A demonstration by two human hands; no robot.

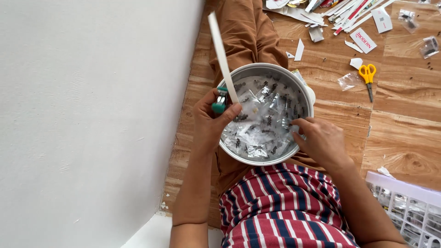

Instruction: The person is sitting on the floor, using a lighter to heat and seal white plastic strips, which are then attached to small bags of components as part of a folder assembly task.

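Observation:
A round metal bowl (243,74) rests on my lap, filled with several small clear plastic packets (262,124) holding dark bits. My left hand (209,121) is at the bowl's left rim, closed on a small green-handled stapler (219,102) and a long white paper strip (221,55) that sticks up and away. My right hand (321,142) reaches into the bowl's right side, its fingers pinching one of the clear packets.
A white wall (92,115) fills the left. On the wooden floor lie yellow scissors (368,76), cut paper scraps (340,14) and loose clear packets (429,46). A white lattice basket (409,206) with more packets stands at the lower right.

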